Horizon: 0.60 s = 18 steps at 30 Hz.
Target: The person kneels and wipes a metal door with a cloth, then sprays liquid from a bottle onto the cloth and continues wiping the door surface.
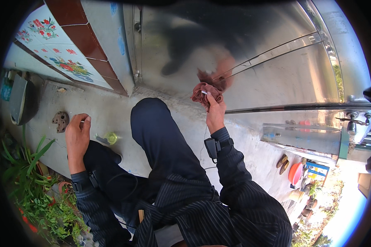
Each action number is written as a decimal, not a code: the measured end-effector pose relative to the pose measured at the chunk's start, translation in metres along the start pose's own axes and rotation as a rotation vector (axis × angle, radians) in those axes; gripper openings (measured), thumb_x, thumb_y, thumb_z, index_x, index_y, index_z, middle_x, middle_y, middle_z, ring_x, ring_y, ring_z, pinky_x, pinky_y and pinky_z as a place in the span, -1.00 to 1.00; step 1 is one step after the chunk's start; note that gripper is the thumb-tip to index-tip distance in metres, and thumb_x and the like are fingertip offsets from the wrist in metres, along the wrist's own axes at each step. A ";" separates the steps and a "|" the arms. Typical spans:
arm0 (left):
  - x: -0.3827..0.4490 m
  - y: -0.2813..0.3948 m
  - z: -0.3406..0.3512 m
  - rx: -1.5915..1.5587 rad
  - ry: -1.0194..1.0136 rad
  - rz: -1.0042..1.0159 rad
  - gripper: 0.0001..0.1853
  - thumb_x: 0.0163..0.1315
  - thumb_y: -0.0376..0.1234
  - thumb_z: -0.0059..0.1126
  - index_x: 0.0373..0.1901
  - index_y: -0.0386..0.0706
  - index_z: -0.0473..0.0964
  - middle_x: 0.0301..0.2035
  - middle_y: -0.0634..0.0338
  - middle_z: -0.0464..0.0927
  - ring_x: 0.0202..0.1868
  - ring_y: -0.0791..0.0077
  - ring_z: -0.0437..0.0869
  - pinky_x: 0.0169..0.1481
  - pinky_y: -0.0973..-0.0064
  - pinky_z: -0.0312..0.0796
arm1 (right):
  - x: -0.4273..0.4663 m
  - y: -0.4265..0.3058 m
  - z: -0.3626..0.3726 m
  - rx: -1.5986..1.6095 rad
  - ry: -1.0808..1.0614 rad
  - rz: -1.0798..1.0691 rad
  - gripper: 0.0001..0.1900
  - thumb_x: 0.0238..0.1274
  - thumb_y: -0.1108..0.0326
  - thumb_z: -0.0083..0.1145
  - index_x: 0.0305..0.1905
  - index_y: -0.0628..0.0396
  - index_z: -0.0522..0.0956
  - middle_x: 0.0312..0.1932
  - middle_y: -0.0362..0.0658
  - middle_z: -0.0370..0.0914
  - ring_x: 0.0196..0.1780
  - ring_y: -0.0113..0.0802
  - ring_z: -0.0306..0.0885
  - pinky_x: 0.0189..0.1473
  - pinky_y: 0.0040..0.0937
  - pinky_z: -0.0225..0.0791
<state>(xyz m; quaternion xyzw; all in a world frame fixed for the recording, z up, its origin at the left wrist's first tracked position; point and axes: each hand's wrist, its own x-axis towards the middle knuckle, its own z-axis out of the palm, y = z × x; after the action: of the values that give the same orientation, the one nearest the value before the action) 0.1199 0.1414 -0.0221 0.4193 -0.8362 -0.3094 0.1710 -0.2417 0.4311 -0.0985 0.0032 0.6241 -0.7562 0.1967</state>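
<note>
My right hand (215, 111) grips a crumpled reddish-brown cloth (201, 95) at the lower part of a shiny stainless-steel door (179, 40). By my thumb a small white piece shows against the cloth; what it is I cannot tell. The steel reflects the hand and cloth as a blurred shape. My left hand (77, 139) is over my bent left leg, its fingers curled and its palm hidden. Nothing shows in it. Close by on the concrete floor stands a clear container with a yellow-green tint (111, 138), beside a small grey object (101, 139).
A brown block with holes (60, 121) lies on the floor at left, near a dark bin-like container (20, 98). Potted plants (49, 203) line the lower left. Tiled wall (75, 66) flanks the door. At right are a door handle (351, 123), shoes (283, 163) and a red basin (295, 173).
</note>
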 end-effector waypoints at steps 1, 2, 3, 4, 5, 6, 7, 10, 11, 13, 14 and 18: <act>0.001 -0.001 0.001 -0.002 0.002 0.002 -0.77 0.47 -0.32 0.22 -0.10 -0.35 0.64 -0.27 0.00 0.67 -0.34 0.21 0.68 -0.16 0.32 0.51 | -0.002 -0.006 0.002 -0.006 0.035 0.013 -0.64 0.46 0.39 0.32 0.24 0.22 0.52 0.10 -0.16 0.68 0.00 -0.47 0.68 -0.02 -0.43 0.57; 0.001 -0.002 0.002 -0.024 0.002 -0.007 -0.77 0.47 -0.32 0.22 -0.10 -0.35 0.64 -0.28 0.00 0.67 -0.35 0.22 0.68 -0.17 0.32 0.51 | -0.003 -0.018 0.001 -0.010 0.026 -0.030 -0.61 0.46 0.41 0.31 0.26 0.27 0.49 0.16 -0.12 0.64 0.06 -0.43 0.66 0.12 -0.39 0.56; 0.001 -0.003 0.003 -0.012 0.004 0.001 -0.77 0.48 -0.31 0.22 -0.09 -0.34 0.64 -0.28 0.01 0.67 -0.35 0.23 0.68 -0.17 0.32 0.51 | -0.007 -0.033 -0.001 0.013 0.004 -0.090 -0.62 0.47 0.42 0.29 0.25 0.29 0.49 0.14 -0.12 0.65 0.09 -0.43 0.65 0.20 -0.41 0.52; 0.002 -0.003 0.004 -0.019 0.003 0.001 -0.77 0.48 -0.31 0.22 -0.09 -0.34 0.64 -0.29 0.01 0.67 -0.35 0.24 0.68 -0.18 0.32 0.51 | -0.011 -0.052 -0.004 0.012 -0.043 -0.192 -0.64 0.48 0.41 0.29 0.24 0.29 0.50 0.14 -0.12 0.65 0.10 -0.43 0.65 0.19 -0.40 0.52; 0.003 -0.004 0.006 -0.058 -0.005 -0.008 -0.77 0.48 -0.31 0.22 -0.09 -0.34 0.64 -0.29 0.01 0.67 -0.35 0.24 0.68 -0.18 0.32 0.51 | -0.015 -0.071 -0.007 0.009 -0.078 -0.293 -0.65 0.49 0.40 0.28 0.24 0.29 0.51 0.13 -0.11 0.65 0.11 -0.42 0.65 0.18 -0.39 0.52; 0.004 -0.005 0.006 -0.016 -0.002 0.008 -0.76 0.49 -0.30 0.21 -0.08 -0.33 0.64 -0.31 0.04 0.68 -0.36 0.30 0.68 -0.19 0.35 0.50 | -0.019 -0.089 -0.009 0.010 -0.016 -0.342 -0.66 0.50 0.39 0.28 0.23 0.29 0.51 0.12 -0.11 0.65 0.09 -0.42 0.65 0.17 -0.39 0.53; 0.005 -0.005 0.007 -0.004 -0.004 0.017 -0.75 0.50 -0.29 0.21 -0.06 -0.32 0.64 -0.33 0.07 0.68 -0.36 0.35 0.69 -0.19 0.37 0.50 | -0.022 -0.105 -0.012 0.020 0.019 -0.411 -0.67 0.51 0.38 0.28 0.22 0.29 0.52 0.11 -0.11 0.66 0.07 -0.42 0.66 0.15 -0.39 0.53; 0.006 -0.004 0.009 0.007 -0.015 0.025 -0.75 0.51 -0.28 0.20 -0.05 -0.31 0.64 -0.36 0.10 0.68 -0.36 0.41 0.70 -0.20 0.40 0.49 | -0.024 -0.123 -0.018 -0.055 0.042 -0.543 -0.68 0.54 0.37 0.24 0.23 0.28 0.51 0.11 -0.10 0.65 0.07 -0.43 0.64 0.13 -0.43 0.53; 0.007 -0.003 0.010 0.007 -0.018 0.024 -0.75 0.51 -0.28 0.20 -0.04 -0.31 0.64 -0.36 0.11 0.68 -0.36 0.41 0.70 -0.20 0.40 0.49 | -0.022 -0.119 -0.019 -0.086 0.052 -0.566 -0.67 0.55 0.37 0.23 0.24 0.28 0.50 0.12 -0.10 0.65 0.08 -0.42 0.64 0.13 -0.42 0.53; 0.007 -0.001 0.012 0.016 -0.022 0.015 -0.76 0.49 -0.28 0.22 -0.06 -0.30 0.64 -0.30 0.05 0.68 -0.35 0.29 0.69 -0.19 0.33 0.50 | -0.017 -0.099 -0.024 -0.122 0.051 -0.523 -0.63 0.55 0.39 0.23 0.30 0.28 0.46 0.18 -0.08 0.63 0.14 -0.42 0.63 0.16 -0.41 0.53; 0.006 0.000 0.013 0.023 -0.024 0.009 -0.77 0.48 -0.29 0.23 -0.07 -0.30 0.64 -0.27 0.03 0.68 -0.34 0.23 0.69 -0.18 0.30 0.51 | -0.014 -0.085 -0.027 -0.094 0.061 -0.477 -0.64 0.54 0.41 0.23 0.29 0.27 0.47 0.17 -0.08 0.64 0.13 -0.43 0.62 0.15 -0.42 0.54; 0.008 0.001 0.014 0.024 -0.033 0.041 -0.78 0.48 -0.29 0.23 -0.08 -0.29 0.64 -0.26 0.01 0.68 -0.32 0.17 0.70 -0.16 0.28 0.51 | -0.002 -0.037 -0.043 -0.094 0.127 -0.208 -0.70 0.56 0.40 0.20 0.27 0.17 0.52 0.14 -0.17 0.67 0.08 -0.45 0.66 0.05 -0.47 0.55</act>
<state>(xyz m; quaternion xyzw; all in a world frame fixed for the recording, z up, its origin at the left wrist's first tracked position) 0.1071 0.1402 -0.0314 0.3989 -0.8510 -0.3027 0.1584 -0.2609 0.4774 -0.0724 -0.0227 0.6672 -0.7405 0.0772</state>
